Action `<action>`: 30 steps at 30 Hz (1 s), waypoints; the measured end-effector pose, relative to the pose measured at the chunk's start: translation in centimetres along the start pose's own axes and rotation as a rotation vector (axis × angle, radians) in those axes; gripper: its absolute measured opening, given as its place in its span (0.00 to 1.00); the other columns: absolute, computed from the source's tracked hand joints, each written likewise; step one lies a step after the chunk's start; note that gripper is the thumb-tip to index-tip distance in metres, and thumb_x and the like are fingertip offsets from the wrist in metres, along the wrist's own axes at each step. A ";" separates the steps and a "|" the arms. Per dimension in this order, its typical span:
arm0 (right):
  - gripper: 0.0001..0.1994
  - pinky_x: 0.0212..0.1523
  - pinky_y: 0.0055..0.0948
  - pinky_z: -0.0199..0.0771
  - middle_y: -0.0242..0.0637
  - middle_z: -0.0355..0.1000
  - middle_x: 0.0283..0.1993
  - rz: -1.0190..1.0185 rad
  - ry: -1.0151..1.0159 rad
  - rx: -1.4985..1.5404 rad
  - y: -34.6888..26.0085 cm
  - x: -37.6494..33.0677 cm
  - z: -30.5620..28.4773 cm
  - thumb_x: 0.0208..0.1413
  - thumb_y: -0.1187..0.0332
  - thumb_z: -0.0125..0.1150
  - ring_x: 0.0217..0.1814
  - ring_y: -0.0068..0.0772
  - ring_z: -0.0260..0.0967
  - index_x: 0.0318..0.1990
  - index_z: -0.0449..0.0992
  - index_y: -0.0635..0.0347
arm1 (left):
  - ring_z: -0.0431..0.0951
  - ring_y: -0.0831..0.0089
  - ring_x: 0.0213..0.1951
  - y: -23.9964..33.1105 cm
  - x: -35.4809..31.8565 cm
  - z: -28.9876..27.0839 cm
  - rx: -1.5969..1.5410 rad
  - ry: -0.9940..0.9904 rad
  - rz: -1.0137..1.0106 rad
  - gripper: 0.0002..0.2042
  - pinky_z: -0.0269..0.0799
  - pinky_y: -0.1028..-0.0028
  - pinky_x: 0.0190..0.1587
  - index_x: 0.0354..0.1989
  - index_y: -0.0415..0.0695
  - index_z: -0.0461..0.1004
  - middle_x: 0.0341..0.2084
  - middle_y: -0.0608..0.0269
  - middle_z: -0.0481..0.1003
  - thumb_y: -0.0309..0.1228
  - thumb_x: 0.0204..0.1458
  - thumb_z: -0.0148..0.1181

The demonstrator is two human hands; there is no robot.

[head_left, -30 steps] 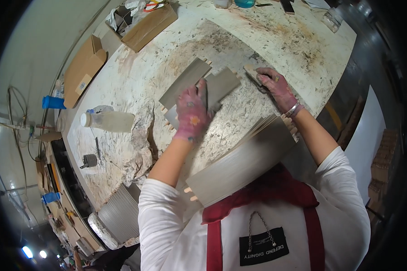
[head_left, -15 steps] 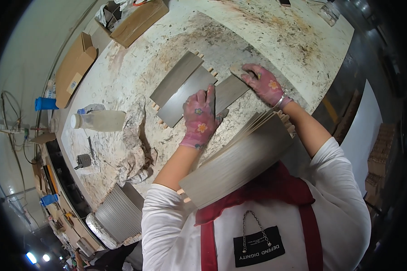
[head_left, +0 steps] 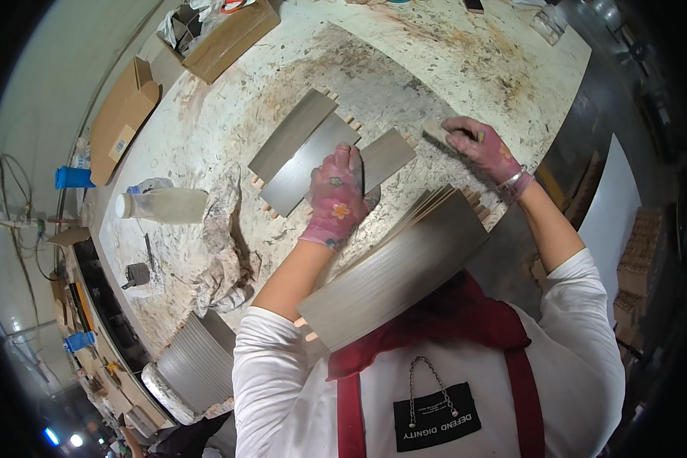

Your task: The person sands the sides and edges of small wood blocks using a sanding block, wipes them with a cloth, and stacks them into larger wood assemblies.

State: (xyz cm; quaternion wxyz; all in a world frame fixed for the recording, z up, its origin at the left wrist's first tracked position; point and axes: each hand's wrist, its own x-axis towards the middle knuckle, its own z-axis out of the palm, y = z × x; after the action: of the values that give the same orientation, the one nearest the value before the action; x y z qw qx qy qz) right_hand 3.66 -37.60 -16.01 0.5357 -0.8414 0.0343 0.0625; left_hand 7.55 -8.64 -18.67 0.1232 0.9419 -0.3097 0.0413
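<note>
Three grey wood-grain panels with short wooden dowels at their ends lie side by side on the table. My left hand point(head_left: 336, 189), in a pink flowered glove, is over the nearest panel point(head_left: 389, 156), thumb at its near edge and fingers across it, holding it against the table. The middle panel point(head_left: 294, 172) and the far panel point(head_left: 291, 133) lie just beyond that hand. To the right of the panels, my gloved right hand point(head_left: 485, 146) grips a small flat tan-grey block point(head_left: 436, 130), clear of the wood. What the block is made of I cannot tell.
A stack of similar panels point(head_left: 397, 267) sits between my forearms at the near edge. On the left are a cloudy plastic bottle point(head_left: 168, 206), a crumpled rag point(head_left: 220, 256) and a dark small tool point(head_left: 137, 275). Cardboard boxes point(head_left: 233, 46) stand at the far left.
My right hand has moved right with the block, off the nearest panel's end, baring that end and its dowel. My left hand stays on the panel.
</note>
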 end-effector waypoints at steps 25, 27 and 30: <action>0.21 0.57 0.27 0.65 0.39 0.67 0.53 -0.753 -0.019 -0.264 -9.5 4.6 1.7 0.56 0.58 0.60 0.55 0.34 0.66 0.52 0.70 0.63 | 0.76 0.73 0.40 -4.2 4.0 -7.1 -1.781 -0.029 -0.648 0.20 0.77 0.70 0.41 0.57 0.43 0.63 0.44 0.61 0.73 0.38 0.59 0.53; 0.21 0.53 0.35 0.71 0.40 0.68 0.47 -0.768 -0.173 -0.289 -12.9 4.1 2.4 0.56 0.53 0.56 0.52 0.37 0.68 0.51 0.72 0.57 | 0.76 0.73 0.41 -4.7 3.5 -7.5 -1.834 0.027 -0.603 0.19 0.76 0.70 0.42 0.57 0.44 0.63 0.44 0.61 0.73 0.40 0.60 0.50; 0.22 0.49 0.38 0.70 0.43 0.66 0.48 -0.881 -0.346 -0.394 -15.5 3.8 2.6 0.52 0.56 0.61 0.50 0.44 0.66 0.53 0.72 0.54 | 0.76 0.70 0.44 -4.2 3.3 -9.5 -1.945 -0.074 -0.603 0.22 0.76 0.69 0.46 0.58 0.44 0.61 0.45 0.59 0.73 0.43 0.61 0.48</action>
State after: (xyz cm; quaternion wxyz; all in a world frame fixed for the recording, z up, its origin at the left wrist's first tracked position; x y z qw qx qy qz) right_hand 9.23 -28.67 -3.73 0.3403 -0.8384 -0.4251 -0.0255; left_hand 12.70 -4.84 -9.87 0.8310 0.4731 0.0376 -0.2903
